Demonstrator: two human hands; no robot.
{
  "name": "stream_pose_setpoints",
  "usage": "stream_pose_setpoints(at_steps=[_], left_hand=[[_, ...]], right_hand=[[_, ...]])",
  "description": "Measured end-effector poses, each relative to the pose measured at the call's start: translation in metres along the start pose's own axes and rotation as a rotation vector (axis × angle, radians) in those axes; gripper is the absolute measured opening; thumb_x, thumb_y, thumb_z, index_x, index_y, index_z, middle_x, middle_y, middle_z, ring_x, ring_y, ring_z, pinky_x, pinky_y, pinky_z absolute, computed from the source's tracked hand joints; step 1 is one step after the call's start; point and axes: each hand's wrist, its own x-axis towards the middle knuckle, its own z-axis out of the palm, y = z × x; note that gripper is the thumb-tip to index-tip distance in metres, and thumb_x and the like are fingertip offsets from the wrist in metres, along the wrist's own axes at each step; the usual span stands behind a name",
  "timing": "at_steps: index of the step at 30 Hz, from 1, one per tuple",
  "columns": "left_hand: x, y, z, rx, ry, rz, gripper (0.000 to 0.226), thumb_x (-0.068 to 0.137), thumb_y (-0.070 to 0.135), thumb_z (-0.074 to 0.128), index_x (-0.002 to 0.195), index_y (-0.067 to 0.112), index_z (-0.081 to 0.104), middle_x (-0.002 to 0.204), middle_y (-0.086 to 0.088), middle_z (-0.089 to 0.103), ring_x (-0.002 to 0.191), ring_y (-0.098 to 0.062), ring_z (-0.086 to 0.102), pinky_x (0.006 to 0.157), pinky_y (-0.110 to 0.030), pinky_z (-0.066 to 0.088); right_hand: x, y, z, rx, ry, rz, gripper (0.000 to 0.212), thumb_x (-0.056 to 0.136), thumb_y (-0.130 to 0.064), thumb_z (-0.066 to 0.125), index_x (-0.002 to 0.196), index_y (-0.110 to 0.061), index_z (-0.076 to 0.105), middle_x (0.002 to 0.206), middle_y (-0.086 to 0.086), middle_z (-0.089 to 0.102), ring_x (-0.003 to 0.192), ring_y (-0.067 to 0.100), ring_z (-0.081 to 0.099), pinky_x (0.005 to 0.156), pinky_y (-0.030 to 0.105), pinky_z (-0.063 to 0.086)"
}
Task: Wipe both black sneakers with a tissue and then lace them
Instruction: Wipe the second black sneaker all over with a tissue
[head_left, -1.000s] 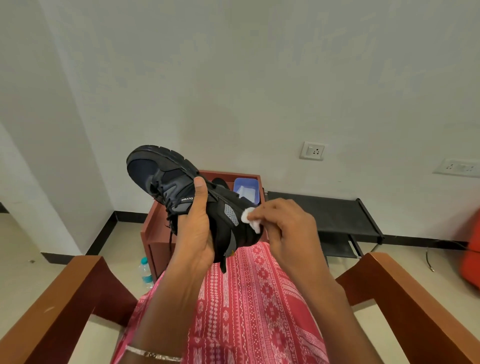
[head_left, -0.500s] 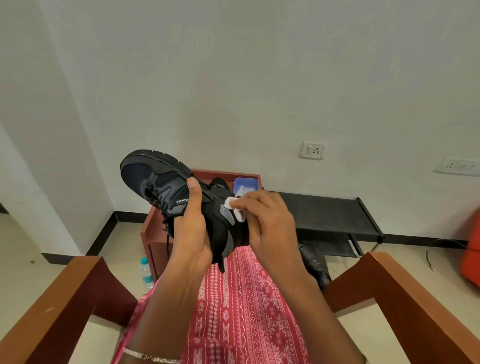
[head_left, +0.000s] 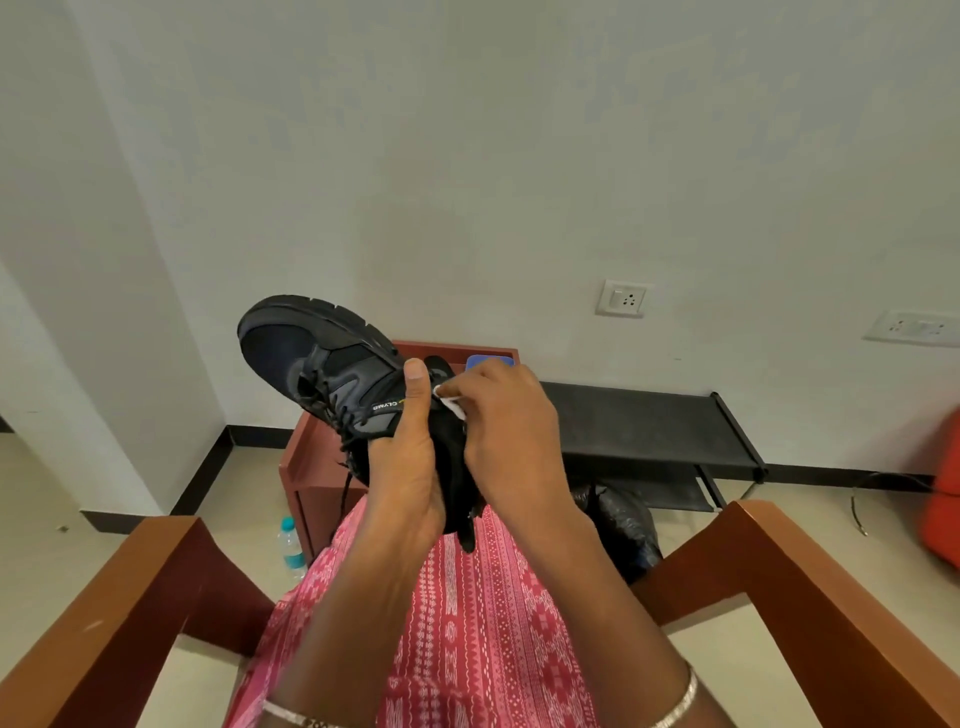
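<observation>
A black sneaker (head_left: 317, 358) is held up in front of me, toe pointing up and left, loose laces hanging at its middle. My left hand (head_left: 405, 462) grips it around the heel and side, thumb lying along the upper. My right hand (head_left: 504, 431) pinches a small white tissue (head_left: 451, 402) and presses it against the sneaker's side just right of my left thumb. A second black sneaker (head_left: 435, 365) peeks out on the red-brown table behind, mostly hidden by my hands.
A red-brown side table (head_left: 311, 457) stands ahead with a blue tissue box (head_left: 488, 361) on it. A black rack (head_left: 639, 426) lies to the right, a black bag (head_left: 618, 525) below it. A water bottle (head_left: 292, 548) stands on the floor. Wooden chair arms (head_left: 130, 597) flank my lap.
My right hand has slid the tissue left and upward along the sneaker's side, from near the heel to beside my left thumb. The sneaker has shifted slightly left.
</observation>
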Motion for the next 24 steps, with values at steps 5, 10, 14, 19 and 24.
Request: stream_pose_setpoints(at_steps=[5,10,14,19,24], left_hand=[[0.003,0.006,-0.004,-0.014,0.014,0.018,0.055,0.087,0.046,0.068,0.118,0.001,0.067,0.109,-0.019,0.074,0.092,-0.030,0.075,0.066,-0.034,0.060],[0.003,0.011,-0.005,0.005,0.028,0.049,0.048,0.089,0.046,0.068,0.115,0.006,0.068,0.106,-0.015,0.076,0.093,-0.030,0.075,0.074,-0.040,0.061],[0.000,0.009,-0.003,0.011,0.013,0.079,0.056,0.090,0.044,0.067,0.129,0.004,0.062,0.113,-0.017,0.073,0.095,-0.029,0.075,0.072,-0.036,0.062],[-0.004,0.003,0.000,0.048,-0.031,0.096,0.054,0.092,0.039,0.065,0.128,0.000,0.061,0.113,-0.019,0.073,0.094,-0.026,0.075,0.072,-0.034,0.062],[-0.001,0.002,-0.005,0.104,-0.065,0.111,0.053,0.089,0.045,0.065,0.126,0.007,0.064,0.114,-0.015,0.074,0.103,-0.026,0.073,0.089,-0.041,0.059]], right_hand=[[0.000,0.010,-0.007,0.057,-0.066,-0.054,0.027,0.091,-0.002,0.061,0.108,-0.016,0.077,0.097,0.004,0.068,0.093,0.026,0.057,0.075,0.032,0.045],[-0.030,0.021,-0.017,0.024,0.029,-0.039,0.033,0.072,0.012,0.070,0.091,-0.013,0.080,0.083,0.004,0.069,0.078,0.028,0.063,0.062,0.035,0.050],[-0.019,0.008,-0.023,0.120,-0.020,0.030,0.027,0.083,0.009,0.068,0.098,-0.011,0.079,0.096,0.008,0.072,0.089,0.026,0.067,0.078,0.041,0.056],[0.010,-0.005,-0.018,0.221,-0.082,0.080,0.022,0.094,-0.009,0.062,0.105,-0.018,0.078,0.102,0.000,0.072,0.095,0.013,0.063,0.085,0.027,0.050],[0.020,-0.002,-0.020,0.333,-0.107,0.131,0.011,0.089,-0.014,0.071,0.094,-0.020,0.079,0.088,-0.011,0.073,0.078,-0.003,0.063,0.072,0.006,0.046]])
